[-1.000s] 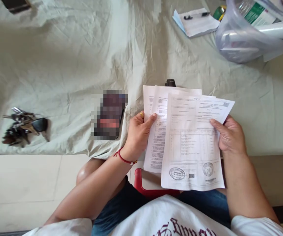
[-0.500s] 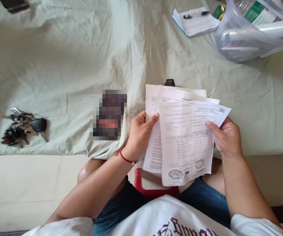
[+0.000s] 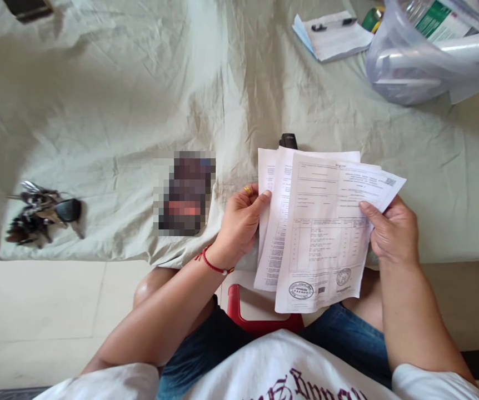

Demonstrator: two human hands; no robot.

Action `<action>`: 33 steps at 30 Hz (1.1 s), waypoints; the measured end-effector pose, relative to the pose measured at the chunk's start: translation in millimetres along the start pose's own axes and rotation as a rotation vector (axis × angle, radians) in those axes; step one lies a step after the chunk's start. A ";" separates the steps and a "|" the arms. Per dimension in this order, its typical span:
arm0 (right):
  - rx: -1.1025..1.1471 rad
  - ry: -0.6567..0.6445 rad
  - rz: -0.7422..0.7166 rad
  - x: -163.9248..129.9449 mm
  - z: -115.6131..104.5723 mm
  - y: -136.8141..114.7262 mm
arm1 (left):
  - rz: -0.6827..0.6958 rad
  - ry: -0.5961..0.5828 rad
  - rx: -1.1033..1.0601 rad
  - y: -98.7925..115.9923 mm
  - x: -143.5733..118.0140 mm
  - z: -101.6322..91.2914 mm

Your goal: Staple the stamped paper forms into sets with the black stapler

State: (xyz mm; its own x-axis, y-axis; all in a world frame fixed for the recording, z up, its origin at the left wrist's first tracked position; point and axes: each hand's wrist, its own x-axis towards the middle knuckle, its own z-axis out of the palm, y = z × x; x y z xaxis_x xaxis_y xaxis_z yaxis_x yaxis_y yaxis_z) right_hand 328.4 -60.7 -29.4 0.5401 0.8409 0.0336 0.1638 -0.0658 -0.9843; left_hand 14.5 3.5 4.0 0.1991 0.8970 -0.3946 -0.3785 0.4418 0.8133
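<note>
Several printed sheets of paper (image 3: pixel 327 239) are fanned out above my lap, the front one bearing two oval stamps and a table. My left hand (image 3: pixel 242 222) pinches the left edge of the rear sheets between thumb and fingers. On the other side, my right hand (image 3: pixel 393 230) grips the right edge of the papers, thumb on the front sheet and fingers behind. The sheets partly cover a small black object (image 3: pixel 288 141) on the cloth. A pixelated dark phone-like object (image 3: pixel 187 191) lies left of my left hand.
A bunch of keys (image 3: pixel 45 214) rests on the green cloth (image 3: pixel 110 122) at left. A notepad (image 3: pixel 333 36) with a black pen (image 3: pixel 333 24) and a filled plastic bag (image 3: pixel 410 83) are at the back right. Between my knees is a red-edged seat (image 3: pixel 239 311).
My right hand has moved slightly right and up with the front sheets, and the fan has shifted right. More of the middle sheet's left side shows now. My left hand keeps its pinch.
</note>
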 end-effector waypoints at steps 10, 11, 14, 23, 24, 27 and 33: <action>0.006 0.045 -0.028 -1.0 0.8 -3.9 | 0.245 0.111 0.222 0.2 6.3 -0.6; -0.006 0.053 -0.041 -1.3 0.6 -4.3 | 0.211 0.100 0.232 0.1 6.7 -0.2; -0.039 0.071 -0.067 -2.4 -0.1 -5.3 | 0.065 0.059 0.159 1.2 6.5 2.0; -0.037 0.091 -0.121 -3.9 4.3 -10.6 | -0.025 -0.102 0.175 5.2 5.9 1.4; -0.024 0.092 -0.117 -3.4 5.3 -10.4 | -0.021 -0.081 0.180 4.1 6.7 1.7; 0.018 0.081 -0.083 -0.6 6.9 -7.3 | 0.003 -0.019 0.146 0.3 9.0 4.2; 0.076 0.004 0.054 3.2 2.2 0.8 | 0.017 0.001 0.041 -3.5 10.2 7.8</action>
State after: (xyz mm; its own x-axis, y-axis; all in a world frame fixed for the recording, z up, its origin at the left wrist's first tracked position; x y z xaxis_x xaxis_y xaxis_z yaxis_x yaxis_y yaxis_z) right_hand 328.4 -56.9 -30.5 0.5502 0.8348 -0.0196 0.0711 -0.0702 -0.9950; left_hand 25.0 11.0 0.4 0.1918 0.9045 -0.3809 -0.3445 0.4255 0.8368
